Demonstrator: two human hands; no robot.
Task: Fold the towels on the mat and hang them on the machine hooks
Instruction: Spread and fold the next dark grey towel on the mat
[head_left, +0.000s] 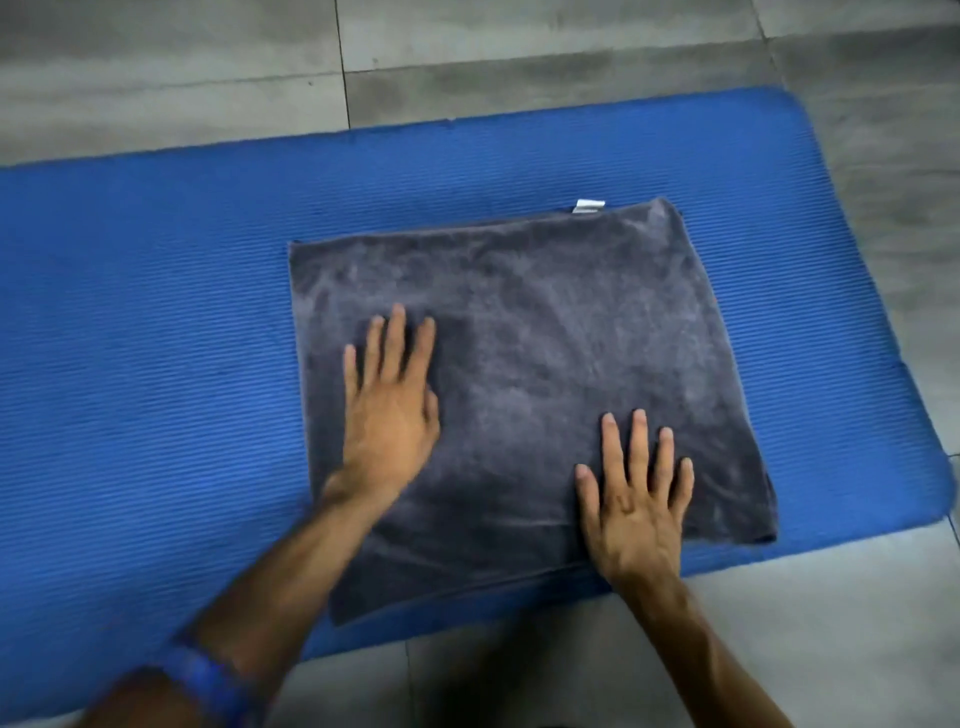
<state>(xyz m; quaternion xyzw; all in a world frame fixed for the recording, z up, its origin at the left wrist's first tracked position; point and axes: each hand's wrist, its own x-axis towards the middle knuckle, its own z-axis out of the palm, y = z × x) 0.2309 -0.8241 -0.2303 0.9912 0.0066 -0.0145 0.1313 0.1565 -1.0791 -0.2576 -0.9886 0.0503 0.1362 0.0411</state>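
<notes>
Head view: I see the grey towel (519, 332) flat on the blue mat (156, 312), its near edge at the mat's edge; left hand (389, 410) and right hand (636, 499) press it, fingers straight.

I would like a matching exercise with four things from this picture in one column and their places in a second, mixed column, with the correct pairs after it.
Things:
1. dark grey terry towel
2. small white fabric label
3. left hand
4. right hand

Places:
A. flat on the towel's near right part
B. at the towel's far edge
C. spread on the blue ribbed foam mat
D. flat on the towel's left part

Pairs: 1-C, 2-B, 3-D, 4-A
</notes>
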